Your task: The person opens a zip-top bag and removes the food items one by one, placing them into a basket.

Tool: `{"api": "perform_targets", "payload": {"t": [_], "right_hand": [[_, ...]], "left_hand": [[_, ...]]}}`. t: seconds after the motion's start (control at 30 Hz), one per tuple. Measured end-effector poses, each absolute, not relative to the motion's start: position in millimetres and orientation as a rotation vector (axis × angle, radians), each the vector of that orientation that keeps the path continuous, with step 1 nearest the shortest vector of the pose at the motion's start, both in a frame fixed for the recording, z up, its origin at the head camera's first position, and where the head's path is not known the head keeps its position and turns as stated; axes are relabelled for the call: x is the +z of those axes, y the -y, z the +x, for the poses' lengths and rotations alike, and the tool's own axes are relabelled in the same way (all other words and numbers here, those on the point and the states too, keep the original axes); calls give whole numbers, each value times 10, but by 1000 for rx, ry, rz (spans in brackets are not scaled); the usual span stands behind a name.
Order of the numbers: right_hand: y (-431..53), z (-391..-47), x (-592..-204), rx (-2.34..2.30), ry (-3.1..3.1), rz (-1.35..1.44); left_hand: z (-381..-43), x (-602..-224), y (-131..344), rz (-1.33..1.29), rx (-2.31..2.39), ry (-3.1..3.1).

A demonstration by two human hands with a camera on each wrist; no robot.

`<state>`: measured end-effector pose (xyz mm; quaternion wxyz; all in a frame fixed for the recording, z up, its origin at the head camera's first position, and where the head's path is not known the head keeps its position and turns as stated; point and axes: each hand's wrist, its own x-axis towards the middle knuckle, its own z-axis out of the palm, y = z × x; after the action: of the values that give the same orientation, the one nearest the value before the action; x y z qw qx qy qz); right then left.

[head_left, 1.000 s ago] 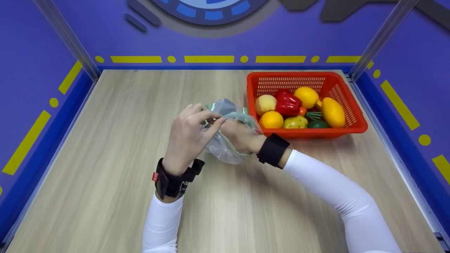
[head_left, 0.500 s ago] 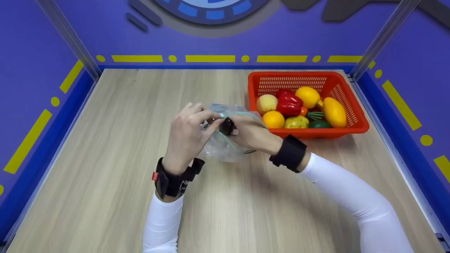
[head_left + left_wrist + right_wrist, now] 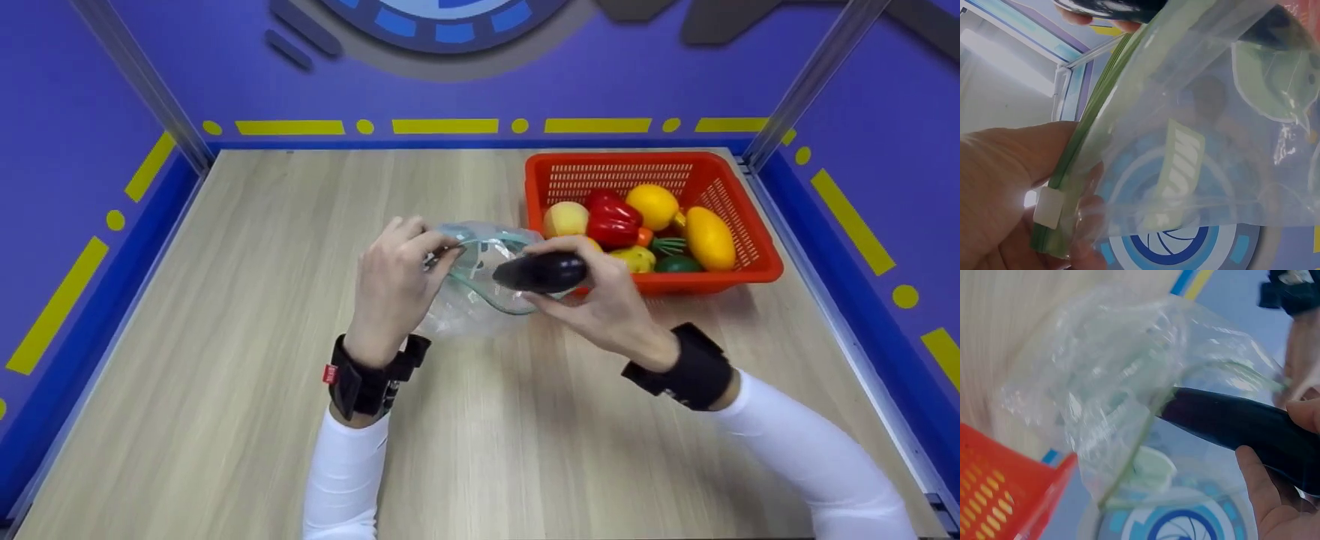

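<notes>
My left hand (image 3: 397,285) pinches the rim of a clear zip bag (image 3: 461,311) at one corner of its green seal. A white slider (image 3: 1049,207) sits on that seal beside the thumb in the left wrist view. The mouth of the bag gapes toward my right hand (image 3: 619,311), which grips a dark purple eggplant (image 3: 551,271) between thumb and fingers. Seen from the right wrist, the eggplant's narrow end (image 3: 1185,405) overlaps the green seal, while its thicker end lies in the hand. No other item shows inside the bag.
Just behind the right hand stands a red basket (image 3: 769,262) with a red bell pepper (image 3: 611,217), a mango (image 3: 710,238), a carrot and several other fruits and vegetables. Blue-purple panels (image 3: 480,90) wall the wooden table (image 3: 247,375) at the back and sides.
The right hand has come out of the bag and moved right, bringing the eggplant from inside to the bag's mouth. The left hand has kept its pinch on the rim.
</notes>
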<state>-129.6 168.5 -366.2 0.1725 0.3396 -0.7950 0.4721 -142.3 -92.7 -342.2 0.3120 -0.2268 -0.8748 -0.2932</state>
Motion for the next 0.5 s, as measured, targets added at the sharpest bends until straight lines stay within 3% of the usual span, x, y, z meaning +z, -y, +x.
{"api": "perform_targets", "payload": {"t": [0.27,0.5], "right_hand": [[-2182,-1267,-3435,1448,2192,754],[-2636,-1441,-3461,1361,2237,515]], "left_hand": [[-1530,-3465,996,-599,-808,2241],[-1741,-3535,1131,-580,-838,2182]]}}
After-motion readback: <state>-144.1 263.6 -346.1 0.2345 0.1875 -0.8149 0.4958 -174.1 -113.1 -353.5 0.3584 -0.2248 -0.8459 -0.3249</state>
